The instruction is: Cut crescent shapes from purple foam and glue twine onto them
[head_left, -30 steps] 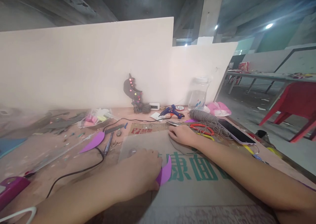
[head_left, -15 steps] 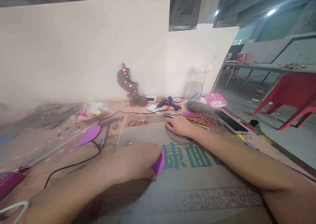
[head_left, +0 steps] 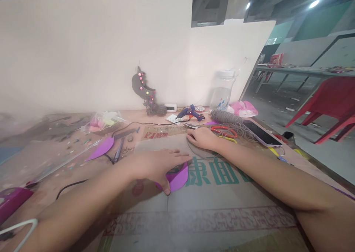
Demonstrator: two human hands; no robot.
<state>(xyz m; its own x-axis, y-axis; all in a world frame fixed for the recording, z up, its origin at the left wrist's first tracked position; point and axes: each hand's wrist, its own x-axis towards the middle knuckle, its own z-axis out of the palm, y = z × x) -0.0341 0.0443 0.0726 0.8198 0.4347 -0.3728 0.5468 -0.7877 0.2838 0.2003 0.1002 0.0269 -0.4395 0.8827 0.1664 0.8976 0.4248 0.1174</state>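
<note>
My left hand (head_left: 155,166) is spread over a purple foam-like piece (head_left: 179,180) lying on the printed cardboard (head_left: 205,196). Its thumb rests near the piece's front edge, and a dark patch under the fingers is partly hidden. Farther back, my right hand (head_left: 202,138) is low on the cardboard with fingers curled together. Whatever those fingers hold, if anything, is hidden. A grey curved edge (head_left: 200,154) shows beside that palm. Just behind it lie metal blades (head_left: 192,126) and red-orange handles (head_left: 226,130).
Behind stand a blue glue gun (head_left: 192,113), a grey yarn roll (head_left: 226,118), a clear bottle (head_left: 222,91) and a phone (head_left: 262,133). A decorated dark crescent (head_left: 142,86) leans at the white board (head_left: 97,52). Left are another purple piece (head_left: 102,148), a pen (head_left: 119,150) and a black cord (head_left: 69,185).
My left hand has opened from its grip on the purple piece, its fingers now stretched out above it. My right hand stays in about the same place. The view has tilted slightly.
</note>
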